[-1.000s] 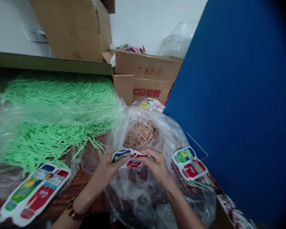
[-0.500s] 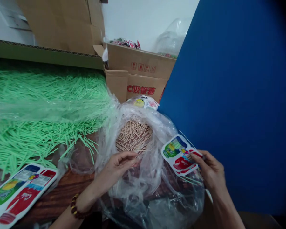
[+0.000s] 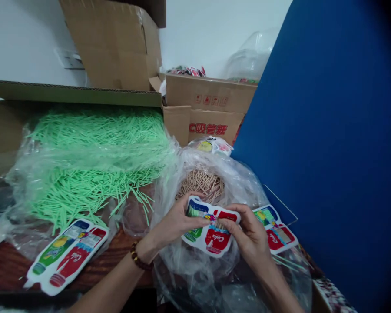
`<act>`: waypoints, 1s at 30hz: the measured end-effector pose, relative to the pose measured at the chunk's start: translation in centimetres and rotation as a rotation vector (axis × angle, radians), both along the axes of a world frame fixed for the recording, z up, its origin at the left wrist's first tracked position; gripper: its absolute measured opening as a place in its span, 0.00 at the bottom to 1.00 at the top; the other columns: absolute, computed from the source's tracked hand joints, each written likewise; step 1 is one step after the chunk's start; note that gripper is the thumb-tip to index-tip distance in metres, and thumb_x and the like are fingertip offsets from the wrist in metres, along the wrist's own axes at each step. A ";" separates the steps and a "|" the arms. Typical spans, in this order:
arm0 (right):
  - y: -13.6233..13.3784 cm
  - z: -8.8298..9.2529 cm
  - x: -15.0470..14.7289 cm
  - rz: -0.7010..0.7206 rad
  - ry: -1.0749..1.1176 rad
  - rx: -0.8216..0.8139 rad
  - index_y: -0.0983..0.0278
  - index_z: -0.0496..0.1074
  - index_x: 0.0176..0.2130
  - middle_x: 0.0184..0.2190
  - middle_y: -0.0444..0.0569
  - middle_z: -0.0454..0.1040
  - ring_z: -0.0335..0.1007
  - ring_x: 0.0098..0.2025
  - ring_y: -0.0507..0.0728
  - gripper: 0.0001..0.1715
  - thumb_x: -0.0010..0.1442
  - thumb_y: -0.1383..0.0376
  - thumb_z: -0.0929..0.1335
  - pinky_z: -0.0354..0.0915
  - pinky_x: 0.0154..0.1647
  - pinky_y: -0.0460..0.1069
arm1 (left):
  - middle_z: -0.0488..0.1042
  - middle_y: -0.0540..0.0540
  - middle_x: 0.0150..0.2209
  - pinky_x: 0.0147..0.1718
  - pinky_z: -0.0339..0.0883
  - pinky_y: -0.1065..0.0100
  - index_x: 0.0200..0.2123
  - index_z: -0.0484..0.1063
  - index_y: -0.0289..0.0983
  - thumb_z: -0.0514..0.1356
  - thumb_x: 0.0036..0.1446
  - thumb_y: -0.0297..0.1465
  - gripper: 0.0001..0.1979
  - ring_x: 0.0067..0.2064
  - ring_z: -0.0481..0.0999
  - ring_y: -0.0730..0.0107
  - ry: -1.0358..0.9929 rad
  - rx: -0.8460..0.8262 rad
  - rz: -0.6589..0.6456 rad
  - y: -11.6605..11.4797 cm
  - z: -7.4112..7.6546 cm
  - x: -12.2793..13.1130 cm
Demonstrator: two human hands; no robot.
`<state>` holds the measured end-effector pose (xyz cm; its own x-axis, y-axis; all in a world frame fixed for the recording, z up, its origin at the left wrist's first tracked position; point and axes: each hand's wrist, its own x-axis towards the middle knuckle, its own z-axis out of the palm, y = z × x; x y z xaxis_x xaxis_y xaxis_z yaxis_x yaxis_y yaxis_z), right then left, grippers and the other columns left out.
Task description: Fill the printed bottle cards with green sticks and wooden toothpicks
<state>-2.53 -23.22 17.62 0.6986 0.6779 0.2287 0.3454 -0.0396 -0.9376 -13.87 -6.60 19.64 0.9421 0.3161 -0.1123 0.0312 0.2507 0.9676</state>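
Observation:
A bottle-shaped packet, printed with a red cola bottle and a green lemon drink bottle, is between my two hands above a clear plastic bag. My left hand grips its left side, thumb on the front and fingers behind. My right hand pinches it at the upper right, thumb and fingers over the red half. Just behind the packet, short thin wooden-looking sticks lie heaped in the bag's opening. Beside my right hand lies a similar packet, partly covered by that hand.
Many pale green sticks spill from clear plastic on the left. Another printed packet lies on the dark wooden table. Cardboard boxes stand behind, and a blue panel rises along the right.
My right hand has moved left with a packet, uncovering a similar one on the right. My left hand has taken hold of the held packet's left side. The camera view has shifted.

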 end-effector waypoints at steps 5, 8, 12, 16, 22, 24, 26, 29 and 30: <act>1.2 0.2 0.0 0.083 -0.232 0.027 0.58 0.69 0.45 0.38 0.47 0.75 0.71 0.38 0.56 0.12 0.59 0.64 0.68 0.67 0.37 0.48 | 0.72 0.52 0.27 0.27 0.63 0.74 0.31 0.71 0.34 0.68 0.48 0.33 0.11 0.27 0.69 0.75 0.060 -0.031 0.036 0.4 -0.2 -1.5; 1.7 1.2 0.1 0.180 -0.400 0.063 0.58 0.69 0.45 0.42 0.49 0.73 0.70 0.46 0.57 0.11 0.61 0.68 0.66 0.66 0.44 0.49 | 0.69 0.53 0.27 0.27 0.60 0.74 0.30 0.71 0.33 0.66 0.50 0.31 0.09 0.28 0.66 0.76 -0.010 0.068 0.061 0.6 0.0 -2.1; 2.1 2.2 0.1 0.309 -0.481 0.027 0.60 0.69 0.43 0.41 0.49 0.72 0.70 0.44 0.55 0.09 0.62 0.71 0.65 0.64 0.44 0.48 | 0.66 0.54 0.27 0.28 0.57 0.75 0.30 0.70 0.33 0.64 0.52 0.29 0.06 0.29 0.64 0.76 -0.082 0.184 0.067 1.0 0.0 -2.6; 2.1 2.2 0.2 0.362 -0.435 -0.054 0.60 0.70 0.39 0.33 0.45 0.74 0.71 0.35 0.52 0.05 0.62 0.69 0.65 0.64 0.35 0.45 | 0.67 0.53 0.27 0.27 0.57 0.74 0.31 0.72 0.33 0.63 0.54 0.30 0.05 0.28 0.64 0.75 -0.042 0.223 0.063 0.9 0.1 -2.8; 1.9 2.3 0.2 0.276 -0.275 -0.084 0.62 0.71 0.37 0.33 0.46 0.74 0.70 0.35 0.53 0.05 0.62 0.63 0.66 0.64 0.35 0.46 | 0.69 0.51 0.28 0.28 0.60 0.74 0.32 0.72 0.34 0.63 0.54 0.33 0.08 0.29 0.65 0.74 -0.039 0.226 0.119 0.4 -0.2 -2.2; 1.8 2.3 0.2 0.270 -0.273 -0.080 0.61 0.72 0.40 0.36 0.47 0.74 0.70 0.38 0.54 0.07 0.62 0.63 0.66 0.65 0.39 0.47 | 0.69 0.52 0.27 0.28 0.60 0.73 0.32 0.72 0.34 0.63 0.54 0.34 0.08 0.28 0.66 0.75 -0.029 0.177 0.106 0.3 -0.4 -2.1; 1.5 2.3 0.2 0.281 -0.266 -0.080 0.61 0.73 0.40 0.37 0.47 0.74 0.70 0.39 0.54 0.07 0.63 0.63 0.65 0.64 0.40 0.47 | 0.69 0.53 0.26 0.27 0.60 0.74 0.32 0.72 0.34 0.64 0.53 0.33 0.08 0.27 0.65 0.75 -0.019 0.155 0.085 0.2 -0.4 -2.0; 1.2 2.4 0.3 0.346 -0.247 -0.114 0.62 0.74 0.35 0.32 0.45 0.73 0.69 0.34 0.53 0.08 0.63 0.63 0.66 0.63 0.36 0.46 | 0.70 0.53 0.26 0.27 0.59 0.75 0.32 0.73 0.34 0.64 0.52 0.32 0.07 0.27 0.66 0.76 0.008 0.150 0.050 0.0 -0.5 -1.9; 1.1 2.5 0.3 0.351 -0.236 -0.111 0.62 0.74 0.35 0.31 0.45 0.73 0.69 0.34 0.52 0.08 0.63 0.63 0.65 0.63 0.35 0.46 | 0.70 0.53 0.26 0.27 0.59 0.75 0.33 0.73 0.34 0.64 0.52 0.31 0.07 0.27 0.66 0.76 0.016 0.145 0.043 0.0 -0.5 -1.9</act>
